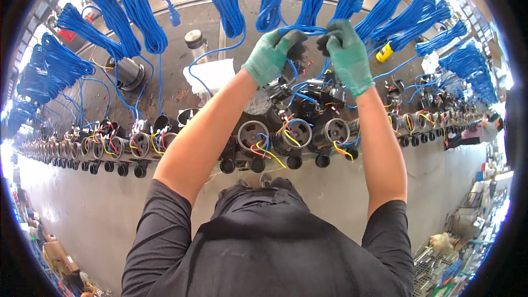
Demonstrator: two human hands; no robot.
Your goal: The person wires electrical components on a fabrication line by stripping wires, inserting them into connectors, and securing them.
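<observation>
A stretch of blue cable (307,29) runs between my two hands at the far side of the bench, under the hanging bundles. My left hand (270,58), in a green glove with dark fingertips, pinches its left part. At its right end my right hand (348,60), gloved alike, is closed on the cable with fingers curled. Below the hands stand black round motor housings (252,135) with red, yellow and blue wires hanging from their openings. Dark parts and loose wires (312,102) lie between my forearms. What each fingertip covers is hidden.
Coiled blue cable bundles (224,3) hang in a row above the bench (198,19). A clear jar (194,39), a white sheet (211,74) and a dark cylinder (129,74) sit to the left. More housings line the bench's near edge. Another person (477,133) is at far right.
</observation>
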